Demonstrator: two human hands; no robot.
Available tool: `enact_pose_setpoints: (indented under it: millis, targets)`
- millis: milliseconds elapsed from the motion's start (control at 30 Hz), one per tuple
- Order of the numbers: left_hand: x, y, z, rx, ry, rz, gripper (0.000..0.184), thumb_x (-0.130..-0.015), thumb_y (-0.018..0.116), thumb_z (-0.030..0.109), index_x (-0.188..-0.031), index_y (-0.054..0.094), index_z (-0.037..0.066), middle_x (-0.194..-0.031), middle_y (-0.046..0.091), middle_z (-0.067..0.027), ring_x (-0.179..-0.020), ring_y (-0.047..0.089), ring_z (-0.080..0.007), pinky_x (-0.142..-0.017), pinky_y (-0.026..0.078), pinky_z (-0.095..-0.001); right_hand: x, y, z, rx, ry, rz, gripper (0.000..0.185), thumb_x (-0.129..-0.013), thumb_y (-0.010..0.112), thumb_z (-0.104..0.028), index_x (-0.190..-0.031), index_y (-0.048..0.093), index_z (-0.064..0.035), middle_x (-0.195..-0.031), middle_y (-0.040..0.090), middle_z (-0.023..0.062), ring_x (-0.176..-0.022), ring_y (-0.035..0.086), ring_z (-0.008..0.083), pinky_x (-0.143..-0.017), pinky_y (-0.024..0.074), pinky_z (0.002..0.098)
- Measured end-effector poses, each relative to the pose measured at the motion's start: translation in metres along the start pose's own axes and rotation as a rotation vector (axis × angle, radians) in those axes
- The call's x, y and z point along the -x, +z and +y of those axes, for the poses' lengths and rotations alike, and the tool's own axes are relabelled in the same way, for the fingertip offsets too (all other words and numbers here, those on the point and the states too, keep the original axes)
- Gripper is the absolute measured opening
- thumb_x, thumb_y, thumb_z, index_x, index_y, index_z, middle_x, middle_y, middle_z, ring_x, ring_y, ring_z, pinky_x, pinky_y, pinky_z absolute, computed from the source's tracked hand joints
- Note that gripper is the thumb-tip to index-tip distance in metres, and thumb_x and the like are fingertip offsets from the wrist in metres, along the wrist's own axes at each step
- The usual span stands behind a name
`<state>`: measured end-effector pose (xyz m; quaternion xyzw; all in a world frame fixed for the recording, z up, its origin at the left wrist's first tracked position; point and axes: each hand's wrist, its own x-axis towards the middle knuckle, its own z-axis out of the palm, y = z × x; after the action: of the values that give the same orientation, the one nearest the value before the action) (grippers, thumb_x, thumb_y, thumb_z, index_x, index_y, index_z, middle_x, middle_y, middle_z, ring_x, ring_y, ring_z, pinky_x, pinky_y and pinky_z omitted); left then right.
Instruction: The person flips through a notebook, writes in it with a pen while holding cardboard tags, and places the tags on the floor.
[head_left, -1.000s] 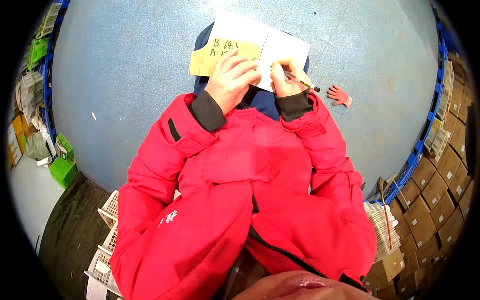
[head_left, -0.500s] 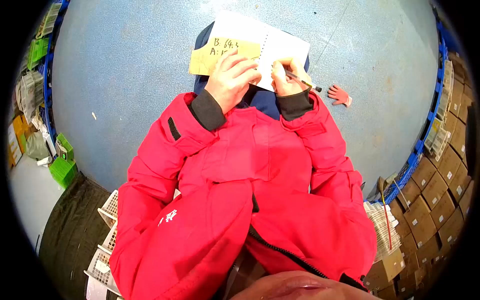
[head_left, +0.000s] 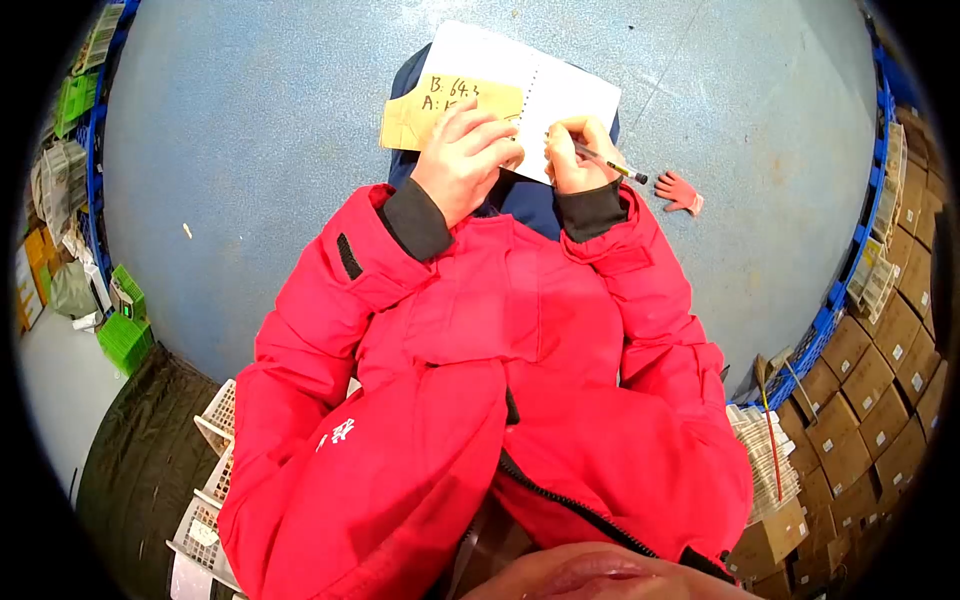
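Pen sits pinched between the thumb and fingers of my right hand, its dark end poking out to the right above the cuff and its tip hidden by my grip. My left hand lies palm down, fingers a little spread, across the card and near the notebook's spine. Both hands are close together, with a narrow strip of white page between them. The card's left edge juts past my left knee; the notebook reaches nearly to the outside of my right knee, and its far edge runs beyond my hands, leaving bare page ahead of them. It lies open across my lap on my dark blue trousers, tilted, its pages bright white either side of a line of binding holes. The card is yellowish, marked in black "B: 64.3" over an "A:" line that my fingers partly cover. Blue floor spreads wide ahead and to both sides, a reddish glove lying on it just right of the pen. Farther out, blue crates edge the floor at left, and boxes are stacked at right.
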<state>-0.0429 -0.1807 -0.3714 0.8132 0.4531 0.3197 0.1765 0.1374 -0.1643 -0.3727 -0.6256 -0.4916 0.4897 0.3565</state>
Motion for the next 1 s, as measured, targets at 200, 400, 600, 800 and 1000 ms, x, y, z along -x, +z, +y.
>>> enact_pose_setpoints:
  millis: [200,400,600,800,1000]
  targets:
    - [0.000,0.000,-0.001,0.006,-0.004,0.001,0.031,-0.063,0.065,-0.002,-0.091,0.063,0.011,-0.102,0.060,-0.0033,-0.101,0.054,-0.0252,-0.101,0.037,-0.0471,0.000,0.001,0.006,-0.067,-0.001,0.043,0.012,-0.085,0.061,-0.014,-0.086,0.058,-0.0021,-0.060,0.058,0.0045,-0.051,0.056,0.0096,-0.048,0.0444,0.0254]
    - [0.000,0.001,0.000,0.012,-0.010,-0.003,0.031,-0.063,0.066,-0.002,-0.091,0.063,0.012,-0.102,0.060,-0.0033,-0.101,0.054,-0.0249,-0.101,0.037,-0.0468,0.001,0.000,0.009,-0.044,-0.036,0.030,0.012,-0.085,0.061,-0.013,-0.086,0.058,-0.0017,-0.062,0.058,0.0046,-0.051,0.056,0.0089,-0.049,0.0447,0.0251]
    - [-0.001,0.001,0.001,0.013,0.001,-0.003,0.030,-0.063,0.066,-0.002,-0.091,0.063,0.011,-0.102,0.060,-0.0035,-0.101,0.053,-0.0248,-0.101,0.037,-0.0468,0.002,0.002,0.002,-0.012,-0.042,0.070,0.010,-0.084,0.060,-0.012,-0.086,0.058,-0.0016,-0.062,0.058,0.0054,-0.052,0.056,0.0093,-0.049,0.0445,0.0251]
    - [0.000,0.001,0.002,0.012,-0.004,-0.006,0.030,-0.064,0.066,-0.002,-0.091,0.063,0.011,-0.103,0.060,-0.0038,-0.102,0.053,-0.0249,-0.101,0.037,-0.0470,0.002,-0.001,0.006,0.014,-0.041,0.056,0.010,-0.084,0.060,-0.012,-0.085,0.058,-0.0022,-0.064,0.060,0.0067,-0.054,0.057,0.0104,-0.051,0.0457,0.0268]
    - [-0.001,0.002,0.001,0.001,-0.001,0.007,0.031,-0.063,0.066,-0.003,-0.091,0.062,0.010,-0.102,0.061,-0.0039,-0.100,0.054,-0.0250,-0.100,0.038,-0.0472,0.000,0.000,0.015,0.024,-0.085,0.066,0.010,-0.084,0.060,-0.012,-0.084,0.058,-0.0024,-0.064,0.060,0.0063,-0.054,0.058,0.0105,-0.052,0.0462,0.0261]
